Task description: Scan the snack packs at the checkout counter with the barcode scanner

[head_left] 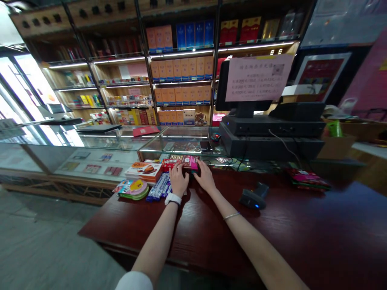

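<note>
A pink and dark-red snack packet [191, 162] lies at the far edge of the counter, between my two hands. My left hand [179, 180] has its fingers on the packet's left end, the thumb against its near side. At the right end, my right hand [206, 176] holds the packet with bent fingers. Red packets [169, 164] sit just beyond my left hand. Blue-wrapped bars [157, 187] lie left of it, beside an orange and white box [144, 170] and a green and yellow round-edged pack [134, 189].
A black barcode scanner [254, 197] rests on the dark wooden counter [223, 245], right of my forearm. Further right lies a stack of pink packets [306, 178]. A register screen [223, 86] with a pink notice stands behind. Glass display cases [87, 163] run left.
</note>
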Available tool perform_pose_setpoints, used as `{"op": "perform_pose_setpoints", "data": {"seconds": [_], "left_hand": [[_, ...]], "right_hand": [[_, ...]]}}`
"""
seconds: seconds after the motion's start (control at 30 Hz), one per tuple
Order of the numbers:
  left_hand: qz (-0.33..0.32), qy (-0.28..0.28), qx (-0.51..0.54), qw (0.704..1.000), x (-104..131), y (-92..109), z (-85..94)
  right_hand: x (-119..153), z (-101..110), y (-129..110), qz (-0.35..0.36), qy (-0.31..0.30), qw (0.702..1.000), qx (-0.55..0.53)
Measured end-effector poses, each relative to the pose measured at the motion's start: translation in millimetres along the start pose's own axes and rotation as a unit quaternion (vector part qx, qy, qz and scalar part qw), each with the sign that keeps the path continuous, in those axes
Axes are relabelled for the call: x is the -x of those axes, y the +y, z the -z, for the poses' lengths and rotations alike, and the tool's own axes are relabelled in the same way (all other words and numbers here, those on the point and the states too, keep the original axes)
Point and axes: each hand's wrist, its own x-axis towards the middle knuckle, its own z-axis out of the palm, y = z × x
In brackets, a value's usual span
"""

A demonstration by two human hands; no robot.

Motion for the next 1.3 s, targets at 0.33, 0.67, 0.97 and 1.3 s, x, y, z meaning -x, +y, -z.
{"op": "perform_pose_setpoints", "data": {"seconds": [0.33, 0.67, 0.97, 1.3], "left_hand": [[0.042, -0.07, 0.054, 0.995, -2.1, -3.0, -12.4], [0.024, -0.019, 0.121, 0.992, -5.2, -0.2, -8.1], [0.021, 0.012, 0.125, 0.992, -2.6, 10.9, 5.3], [-0.065, -0.009, 0.158, 0.985, 9.0, 37.0, 9.3]], "right_hand": [[7.6, -18.0, 17.5, 0.004, -0.04, 0.987, -0.153], [8.8, -12.0, 9.4, -0.02, -0.024, 0.986, -0.162], [9.5, 16.6, -16.3, -0.003, 0.071, 0.991, -0.111], [23.8, 88.9, 0.9, 0.061, 0.112, 0.991, 0.042]]}}
